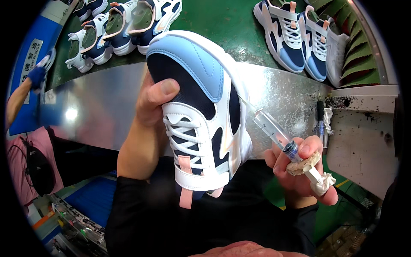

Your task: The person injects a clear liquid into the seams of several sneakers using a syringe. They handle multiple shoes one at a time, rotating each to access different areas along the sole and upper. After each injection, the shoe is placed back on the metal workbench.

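A green surface (214, 21) runs across the top of my view, cut off by the dark fisheye rim, and a shiny metal ledge (92, 100) crosses below it, scuffed and speckled at right. At lower left I get only part of someone in pink clothing (25, 167); at the left edge a blue-gloved hand (37, 78) meets a shoe I can barely make out. More shoes (122, 25) line the upper left, some cropped, and others (280, 38) stand at upper right.

The sneaker (204, 112) fills the centre of the frame, raised in front of the ledge, toe upward: pale blue toe overlay, navy mesh, white laces and strap, pink tabs, thick white sole. I see the left hand (150, 100) gripping its left side, thumb on the mesh, other fingers hidden behind. At lower right the right hand (297, 185) is closed round a clear syringe (274, 130) with cream wrapping (305, 164). Its thin tip (247, 103) points at the sole edge; I can't tell whether they touch.
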The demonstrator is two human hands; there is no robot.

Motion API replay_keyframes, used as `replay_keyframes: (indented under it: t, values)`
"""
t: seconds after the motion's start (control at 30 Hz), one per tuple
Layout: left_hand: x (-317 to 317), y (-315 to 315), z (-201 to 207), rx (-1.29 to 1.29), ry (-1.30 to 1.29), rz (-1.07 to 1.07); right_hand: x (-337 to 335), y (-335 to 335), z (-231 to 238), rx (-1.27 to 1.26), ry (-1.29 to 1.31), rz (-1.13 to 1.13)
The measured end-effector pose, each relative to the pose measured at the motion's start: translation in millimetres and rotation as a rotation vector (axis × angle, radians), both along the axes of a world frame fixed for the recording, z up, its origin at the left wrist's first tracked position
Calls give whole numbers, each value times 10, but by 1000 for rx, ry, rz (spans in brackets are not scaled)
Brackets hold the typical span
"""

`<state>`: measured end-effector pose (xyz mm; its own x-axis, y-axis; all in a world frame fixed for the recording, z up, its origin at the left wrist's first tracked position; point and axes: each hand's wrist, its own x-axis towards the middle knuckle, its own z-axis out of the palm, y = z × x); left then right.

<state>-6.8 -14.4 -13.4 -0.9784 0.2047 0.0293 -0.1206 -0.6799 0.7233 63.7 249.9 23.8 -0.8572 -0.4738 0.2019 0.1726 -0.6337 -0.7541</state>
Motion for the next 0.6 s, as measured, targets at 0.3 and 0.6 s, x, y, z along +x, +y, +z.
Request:
replay_keyframes:
  t: [0.3, 0.6]
  values:
    - [-82, 1, -94, 248, -49, -103, 81, 88, -225, -15, -23, -9]
    - [-186, -14, -219, 203, -73, -85, 238, 142, -488, -47, 91, -38]
